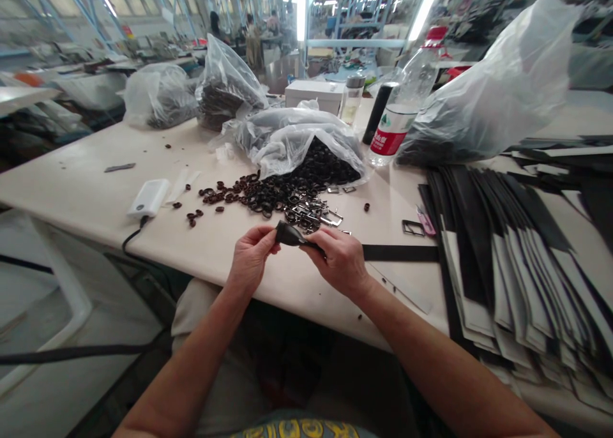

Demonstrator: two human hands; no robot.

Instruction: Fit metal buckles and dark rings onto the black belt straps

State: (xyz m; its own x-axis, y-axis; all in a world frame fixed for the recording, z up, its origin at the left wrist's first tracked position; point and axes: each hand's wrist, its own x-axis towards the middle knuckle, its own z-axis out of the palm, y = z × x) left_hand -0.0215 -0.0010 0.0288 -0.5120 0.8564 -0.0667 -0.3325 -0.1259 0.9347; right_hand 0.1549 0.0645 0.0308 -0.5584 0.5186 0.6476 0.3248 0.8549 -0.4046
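Both of my hands hold the end of a black strap [400, 253] just above the near edge of the table [76, 189]. My left hand [249, 257] pinches the folded tip of the strap. My right hand [339, 260] grips the strap right behind that fold, and the rest of it runs off to the right across the tabletop. Just beyond my hands lies a spill of dark rings [268, 194] and several metal buckles [313, 216], coming out of an opened plastic bag [292, 138].
A fanned stack of black straps [517, 259] covers the right side. A water bottle [405, 103], a glass jar [351, 98], a white box [313, 93] and full plastic bags [498, 87] stand behind. A white device [149, 197] with a cable lies left. People work far back.
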